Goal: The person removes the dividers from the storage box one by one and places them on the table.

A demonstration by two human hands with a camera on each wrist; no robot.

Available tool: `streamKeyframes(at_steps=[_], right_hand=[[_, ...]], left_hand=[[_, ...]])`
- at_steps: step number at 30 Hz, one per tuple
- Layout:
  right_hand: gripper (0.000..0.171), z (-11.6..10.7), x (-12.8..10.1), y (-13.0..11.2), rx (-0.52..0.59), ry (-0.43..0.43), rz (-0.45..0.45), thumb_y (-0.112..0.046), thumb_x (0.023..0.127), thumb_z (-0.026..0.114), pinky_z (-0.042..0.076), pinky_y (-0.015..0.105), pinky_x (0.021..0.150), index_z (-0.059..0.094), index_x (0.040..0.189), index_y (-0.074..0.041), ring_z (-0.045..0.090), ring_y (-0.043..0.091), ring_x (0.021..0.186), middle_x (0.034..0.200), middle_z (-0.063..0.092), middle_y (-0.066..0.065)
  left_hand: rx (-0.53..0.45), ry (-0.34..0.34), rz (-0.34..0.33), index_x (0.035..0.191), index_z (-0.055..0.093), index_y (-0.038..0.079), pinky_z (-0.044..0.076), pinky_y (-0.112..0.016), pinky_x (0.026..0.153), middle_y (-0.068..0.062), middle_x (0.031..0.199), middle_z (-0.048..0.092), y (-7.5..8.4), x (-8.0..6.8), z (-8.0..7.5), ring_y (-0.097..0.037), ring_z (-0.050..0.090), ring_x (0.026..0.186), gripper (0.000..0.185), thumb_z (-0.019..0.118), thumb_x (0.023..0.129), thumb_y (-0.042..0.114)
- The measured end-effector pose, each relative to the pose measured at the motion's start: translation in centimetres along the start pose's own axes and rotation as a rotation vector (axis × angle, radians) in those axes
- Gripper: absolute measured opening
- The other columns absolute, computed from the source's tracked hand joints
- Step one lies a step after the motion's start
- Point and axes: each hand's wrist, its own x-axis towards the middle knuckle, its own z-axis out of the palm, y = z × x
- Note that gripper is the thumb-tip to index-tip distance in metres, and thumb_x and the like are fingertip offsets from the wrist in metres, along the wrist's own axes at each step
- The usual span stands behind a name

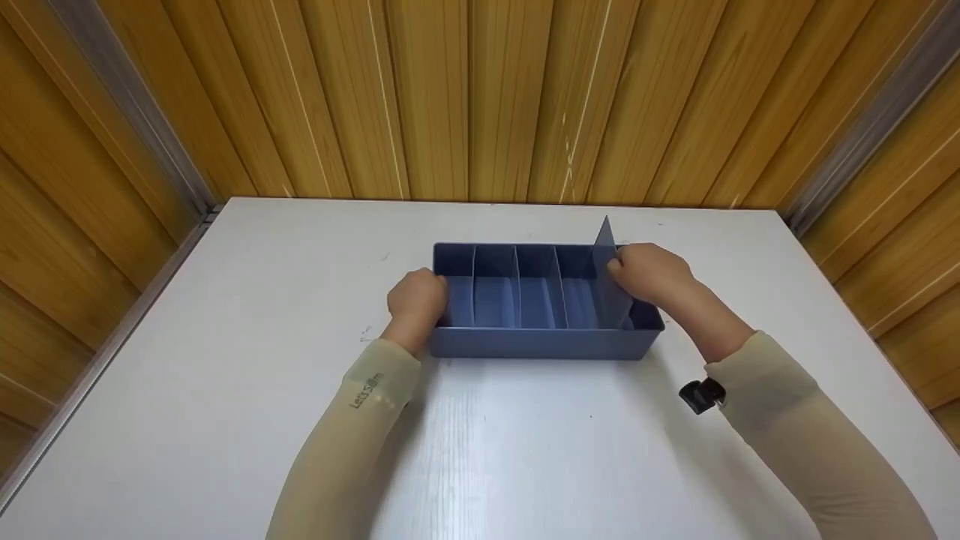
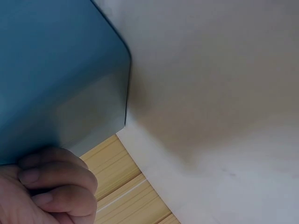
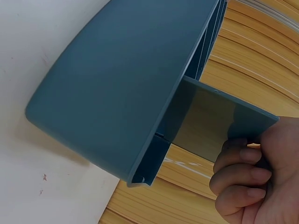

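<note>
Divider panel (image 1: 609,274): blue plastic sheet, standing partly raised out of the rightmost slot of the blue organiser tray (image 1: 540,343), long axis running front to back across the tray. Right hand (image 1: 651,274): nearer, fingers curled and pinching the panel's upper edge. Left hand (image 1: 416,300): fingers curled against the tray's left end wall. Tray sits mid-table (image 1: 225,360).

Cream sleeves (image 1: 352,420) cover both arms, grey lettering printed near the left cuff.
</note>
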Motion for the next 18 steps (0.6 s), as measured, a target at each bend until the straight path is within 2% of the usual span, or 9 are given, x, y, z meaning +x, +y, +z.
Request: streamKeyframes(at_steps=[13, 18], right_hand=[[0.029, -0.63, -0.32, -0.33, 0.006, 0.003, -0.024, -0.017, 0.100, 0.041, 0.039, 0.036, 0.065, 0.045, 0.071, -0.011, 0.049, 0.024, 0.073, 0.072, 0.047, 0.005], [0.029, -1.08, -0.48, -0.44, 0.003, 0.004, -0.027, -0.017, 0.100, 0.041, 0.039, 0.037, 0.066, 0.047, 0.073, -0.010, 0.049, 0.024, 0.074, 0.073, 0.047, 0.005]], left_hand=[[-0.025, 0.016, -0.010, 0.112, 0.073, 0.000, 0.062, -0.046, 0.083, -0.017, 0.113, 0.077, -0.03, 0.13, 0.06, -0.029, 0.075, 0.098, 0.044, 0.043, 0.109, 0.032], [-0.022, 0.021, 0.011, 0.114, 0.073, 0.001, 0.062, -0.046, 0.084, -0.016, 0.114, 0.076, -0.08, 0.02, 0.06, -0.028, 0.075, 0.100, 0.043, 0.043, 0.109, 0.032]])
